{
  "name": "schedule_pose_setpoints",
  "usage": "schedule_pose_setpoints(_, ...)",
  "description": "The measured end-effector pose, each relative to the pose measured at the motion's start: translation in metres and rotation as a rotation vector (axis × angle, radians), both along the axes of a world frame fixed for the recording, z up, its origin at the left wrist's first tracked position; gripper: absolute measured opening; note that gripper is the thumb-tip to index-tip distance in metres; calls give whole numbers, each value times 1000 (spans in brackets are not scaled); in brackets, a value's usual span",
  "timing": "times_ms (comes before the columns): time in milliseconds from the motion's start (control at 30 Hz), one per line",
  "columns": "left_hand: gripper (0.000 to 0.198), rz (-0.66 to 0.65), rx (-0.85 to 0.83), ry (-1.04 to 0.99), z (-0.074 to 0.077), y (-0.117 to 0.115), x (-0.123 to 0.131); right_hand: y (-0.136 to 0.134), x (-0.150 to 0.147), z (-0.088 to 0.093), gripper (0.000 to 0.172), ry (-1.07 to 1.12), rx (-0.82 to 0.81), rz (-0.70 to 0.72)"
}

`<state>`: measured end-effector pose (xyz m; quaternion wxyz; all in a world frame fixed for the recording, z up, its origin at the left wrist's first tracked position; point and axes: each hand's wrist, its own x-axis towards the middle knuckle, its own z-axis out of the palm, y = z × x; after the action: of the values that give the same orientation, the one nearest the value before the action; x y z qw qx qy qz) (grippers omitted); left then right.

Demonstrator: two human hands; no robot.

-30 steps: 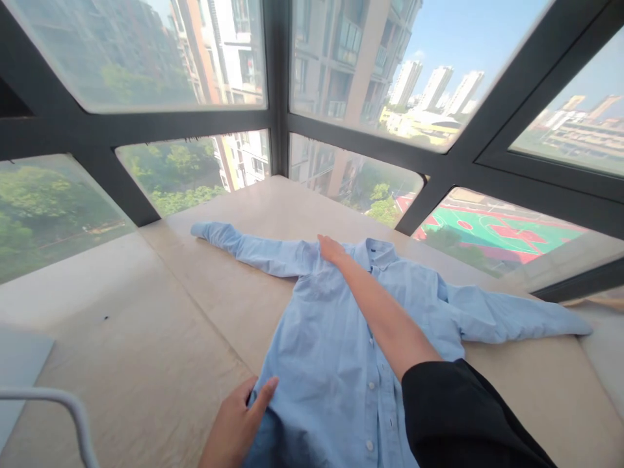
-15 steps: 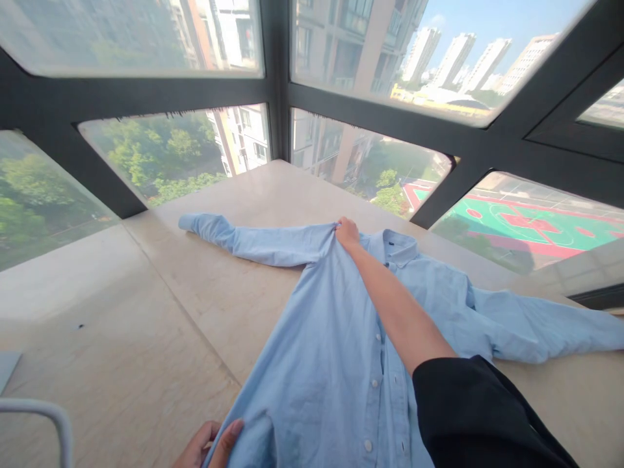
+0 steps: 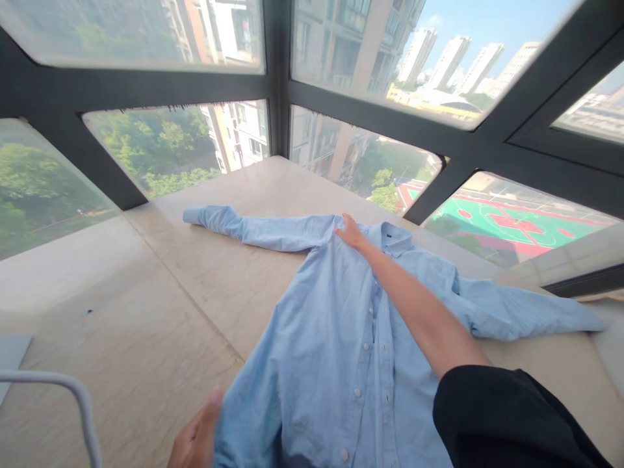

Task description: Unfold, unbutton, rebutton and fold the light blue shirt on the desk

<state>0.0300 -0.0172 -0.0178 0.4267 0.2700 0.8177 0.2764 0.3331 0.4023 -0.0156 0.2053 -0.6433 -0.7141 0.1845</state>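
A light blue button-up shirt (image 3: 322, 325) lies spread front side up, with white buttons down its front and its collar toward the window corner. One sleeve stretches left, the other right. My right hand (image 3: 349, 232) rests on the shirt's left-lying shoulder seam, thumb and fingers apart, with no cloth pinched between them. Low in the view, my left hand (image 3: 195, 435) is beside the shirt's left side edge, fingers extended and a little blurred. Its lower part is cut off by the frame. The shirt's hem is out of view.
The shirt lies on a beige stone ledge (image 3: 160, 325) below dark-framed corner windows (image 3: 277, 84). A grey-white curved tube (image 3: 63, 380) and a pale flat object (image 3: 14, 357) are at the lower left. A small dark speck (image 3: 90, 311) lies on the stone.
My right hand has let go of the bunched shoulder cloth, which now lies flatter. The left hand has come off the shirt's side edge, where its thumb lay over the cloth. The view has shifted slightly.
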Motion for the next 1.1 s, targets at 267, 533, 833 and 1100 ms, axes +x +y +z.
schedule_pose_setpoints(267, 28, 107, 82, -307, 12, -3, 6, -133, -6, 3, 57, 66, 159, 392)
schedule_pose_setpoints(533, 31, 40, 299, -455, 25, -21, 18, -259, -53, 18, 60, -206, 59, 903)
schedule_pose_setpoints(833, 35, -165, 247, -89, 23, -17, 24, -305, 22, 11, 83, -187, -101, 917)
schedule_pose_setpoints(1100, 45, -28, 238, 33, 21, -12, 23, -342, 45, 12, 53, -279, 69, 1015)
